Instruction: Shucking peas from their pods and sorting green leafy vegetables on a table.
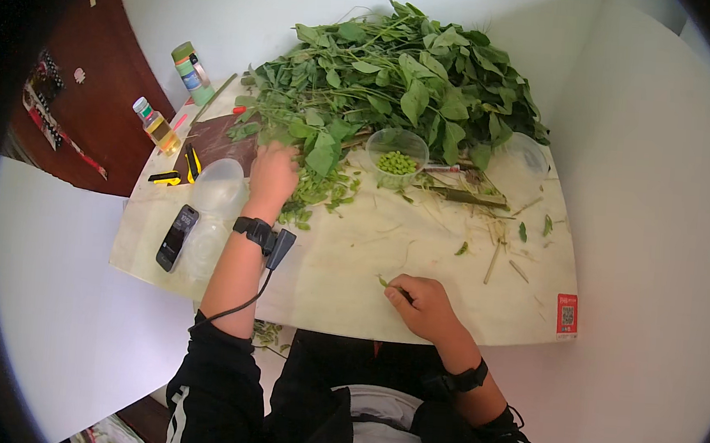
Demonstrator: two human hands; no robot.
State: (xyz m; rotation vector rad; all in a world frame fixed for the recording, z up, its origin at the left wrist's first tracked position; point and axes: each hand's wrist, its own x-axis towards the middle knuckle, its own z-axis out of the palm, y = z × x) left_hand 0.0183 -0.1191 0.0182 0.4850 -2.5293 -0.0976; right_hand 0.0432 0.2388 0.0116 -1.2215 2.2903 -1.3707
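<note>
Green pod (383,281) pinched in the right hand (417,306), left hand (275,176) at the leaves

The green pod jutted from between the thumb and forefinger of the person's right hand, its tip pointing away to the upper left; the remaining fingers were curled in. That hand was above the near edge of the table (352,258).

The left hand was stretched farther forward, palm down, at the left end of the loose pods (314,196). Its fingers were bent and their tips partly hidden by foliage, so whether they had hold of anything could not be made out.

The leafy stalks (418,82) were heaped along the far side and hung over part of the loose pods, in the way of the left hand's fingertips. Shelled beans (397,163) lay in a clear bowl (372,146) just in front of the heap, beyond the right hand. Left of the left forearm were a clear container (219,186), a phone (177,239) and two yellow-and-black cutters (192,163); behind them stood a bottle of amber liquid (162,134). Stem scraps (493,262) were scattered on the right.
</note>
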